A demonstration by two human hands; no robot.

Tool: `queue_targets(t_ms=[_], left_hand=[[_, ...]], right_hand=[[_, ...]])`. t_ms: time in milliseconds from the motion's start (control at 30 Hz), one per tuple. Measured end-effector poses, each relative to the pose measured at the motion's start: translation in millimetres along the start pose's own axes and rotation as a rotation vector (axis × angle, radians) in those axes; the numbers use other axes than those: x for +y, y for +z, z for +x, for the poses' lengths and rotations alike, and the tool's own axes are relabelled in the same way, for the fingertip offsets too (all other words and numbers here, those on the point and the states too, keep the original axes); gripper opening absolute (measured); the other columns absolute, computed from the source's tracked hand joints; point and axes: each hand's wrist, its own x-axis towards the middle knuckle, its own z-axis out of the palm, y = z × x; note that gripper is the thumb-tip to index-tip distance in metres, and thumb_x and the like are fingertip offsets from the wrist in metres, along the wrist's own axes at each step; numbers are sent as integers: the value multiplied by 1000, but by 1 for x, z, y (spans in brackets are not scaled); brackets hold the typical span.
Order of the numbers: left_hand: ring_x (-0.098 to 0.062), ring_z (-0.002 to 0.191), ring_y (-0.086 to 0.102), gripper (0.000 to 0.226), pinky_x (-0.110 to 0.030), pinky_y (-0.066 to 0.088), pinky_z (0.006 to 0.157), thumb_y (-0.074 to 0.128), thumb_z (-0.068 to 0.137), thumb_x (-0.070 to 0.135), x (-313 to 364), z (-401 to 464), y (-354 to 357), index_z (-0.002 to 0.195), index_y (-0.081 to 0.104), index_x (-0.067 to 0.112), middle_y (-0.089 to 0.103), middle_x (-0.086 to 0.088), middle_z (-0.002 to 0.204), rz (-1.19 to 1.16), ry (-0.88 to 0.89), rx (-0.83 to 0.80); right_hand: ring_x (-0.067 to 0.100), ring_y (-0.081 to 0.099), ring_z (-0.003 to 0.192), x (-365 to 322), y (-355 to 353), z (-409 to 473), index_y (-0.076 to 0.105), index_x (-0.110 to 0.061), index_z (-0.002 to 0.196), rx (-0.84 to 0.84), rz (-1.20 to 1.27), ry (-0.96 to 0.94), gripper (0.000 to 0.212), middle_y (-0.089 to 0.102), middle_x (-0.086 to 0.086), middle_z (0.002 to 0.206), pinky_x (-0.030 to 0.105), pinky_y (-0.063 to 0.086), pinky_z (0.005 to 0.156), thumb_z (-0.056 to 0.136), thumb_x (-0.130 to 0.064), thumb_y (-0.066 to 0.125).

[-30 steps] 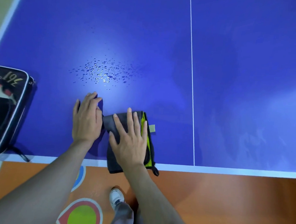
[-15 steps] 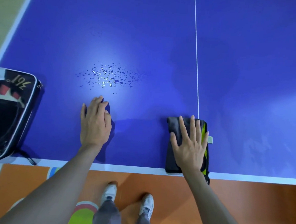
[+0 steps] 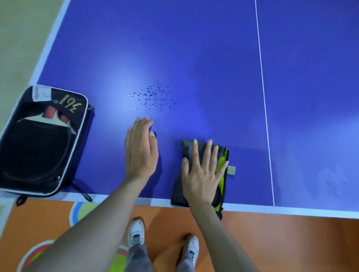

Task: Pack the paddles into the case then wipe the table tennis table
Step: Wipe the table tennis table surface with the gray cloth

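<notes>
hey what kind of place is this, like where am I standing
Probably an indoor sports or recreation room. You stand at a blue table tennis table with white lines, a zipped paddle case at its corner, on an orange floor with coloured circle markings.

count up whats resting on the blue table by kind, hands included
paddle case: 1
folded cloth: 1
hands: 2, the left hand flat on the table, the right hand flat on the cloth
patch of water droplets: 1
total: 5
</notes>
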Motion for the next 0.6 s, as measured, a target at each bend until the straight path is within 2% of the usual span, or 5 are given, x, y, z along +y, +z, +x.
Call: queue_targets(t_ms=[167,267,433,600], left_hand=[[-28,149,38,35,-54,31,121,34,108,18,-31,20,-39,132,57,6,57,-9,146,141,47,-22],[-30,148,39,33,-54,31,120,36,107,17,-42,31,-41,130,57,6,57,-10,146,226,63,-43],[-31,145,43,36,-50,32,119,34,106,21,-40,56,-16,128,59,7,58,-10,145,379,159,-39],[-29,148,38,37,-51,25,122,35,106,28,-29,78,4,133,54,10,51,-8,150,418,170,-39]], right_hand=[[27,2,161,-92,9,-11,20,-36,164,-42,39,-161,64,5,7,174,69,8,122,104,-53,33],[25,1,161,-106,11,-8,21,-39,163,-73,56,-251,66,8,6,174,68,8,122,102,-55,37],[21,14,160,-64,5,23,34,-42,159,-40,146,-377,62,20,0,172,59,15,124,99,-58,43],[21,16,159,24,-4,84,36,-42,158,27,122,-258,62,23,-2,171,57,14,126,99,-57,45]])
